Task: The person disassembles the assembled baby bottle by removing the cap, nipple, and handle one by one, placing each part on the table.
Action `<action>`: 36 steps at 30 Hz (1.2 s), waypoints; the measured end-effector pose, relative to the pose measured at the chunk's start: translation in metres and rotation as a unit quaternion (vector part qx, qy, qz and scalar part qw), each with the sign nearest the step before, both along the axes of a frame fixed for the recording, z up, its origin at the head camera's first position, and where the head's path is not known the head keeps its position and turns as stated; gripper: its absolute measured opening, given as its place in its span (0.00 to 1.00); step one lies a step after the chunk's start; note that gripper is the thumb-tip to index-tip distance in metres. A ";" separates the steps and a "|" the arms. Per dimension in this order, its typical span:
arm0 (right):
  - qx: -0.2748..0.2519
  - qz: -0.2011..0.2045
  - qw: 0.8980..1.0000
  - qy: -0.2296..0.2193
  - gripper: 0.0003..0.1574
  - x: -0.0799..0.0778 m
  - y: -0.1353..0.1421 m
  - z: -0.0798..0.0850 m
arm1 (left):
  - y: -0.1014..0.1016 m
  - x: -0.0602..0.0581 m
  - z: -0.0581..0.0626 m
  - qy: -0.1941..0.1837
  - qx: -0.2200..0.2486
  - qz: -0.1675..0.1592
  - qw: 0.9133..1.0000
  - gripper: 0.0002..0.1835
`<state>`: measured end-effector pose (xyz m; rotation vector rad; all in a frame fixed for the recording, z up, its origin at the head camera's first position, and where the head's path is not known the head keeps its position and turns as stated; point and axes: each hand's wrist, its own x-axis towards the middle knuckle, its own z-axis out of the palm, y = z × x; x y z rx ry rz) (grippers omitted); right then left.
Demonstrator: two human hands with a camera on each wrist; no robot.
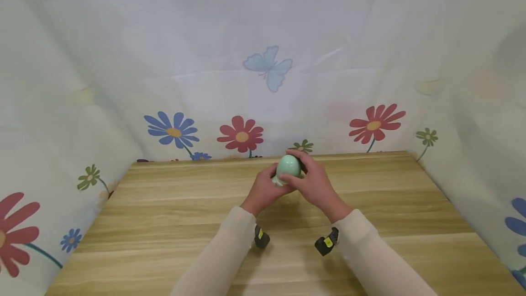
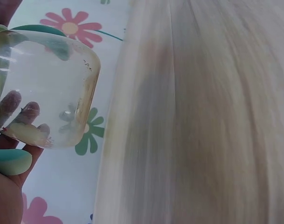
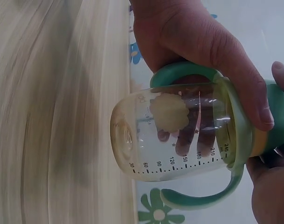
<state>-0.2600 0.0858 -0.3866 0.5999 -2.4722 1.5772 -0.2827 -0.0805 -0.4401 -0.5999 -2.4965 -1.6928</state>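
Currently, both hands are occupied with one clear bottle (image 3: 162, 137), held up above the far part of the wood-grain table (image 1: 164, 223), its base towards the tabletop.

Left hand (image 1: 265, 191): closed around the bottle. Thumb lies along the pale green collar (image 3: 242, 126); the fingers wrap the far side and I can see them through the clear wall. The grip is firm-looking; actual pressure cannot be told.

Right hand (image 1: 315, 185): curled over the smooth green cap (image 1: 289, 164), my thumb across the near side, fingers round the far side. The cap sits at the bottle's upper end, above a tan band (image 3: 259, 142). Whether it is loose or tight, I cannot tell.

Bottle details: two green side handles, the free-standing lower one (image 3: 202, 204) in the right wrist view curving away from the body; printed graduations (image 3: 179, 164) along the wall; a cream scalloped patch (image 3: 169, 112).

Surroundings: white backdrop (image 1: 197, 35) with printed flowers and a blue butterfly (image 1: 269, 65). I wear pale sleeves, with a small black device (image 1: 326, 242) at each wrist.
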 end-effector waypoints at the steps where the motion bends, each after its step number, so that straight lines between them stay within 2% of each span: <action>1: -0.001 0.001 1.000 -0.001 0.39 0.000 -0.002 0.000 | -0.001 0.000 0.000 0.000 0.000 0.001 1.000 0.30; 9: -0.009 0.004 1.000 -0.002 0.42 0.003 -0.018 -0.006 | -0.016 0.005 -0.005 -0.011 0.002 0.013 1.000 0.30; 18: -0.030 0.008 0.999 -0.005 0.40 0.007 -0.038 -0.010 | -0.033 0.012 -0.006 -0.017 0.009 0.039 0.999 0.30; 30: -0.038 -0.008 0.999 -0.024 0.40 0.013 -0.048 -0.017 | -0.041 0.017 -0.009 -0.027 0.021 0.034 0.999 0.32; 36: -0.033 -0.011 0.999 -0.012 0.42 0.015 -0.050 -0.017 | -0.042 0.021 -0.007 -0.035 0.026 0.036 0.998 0.32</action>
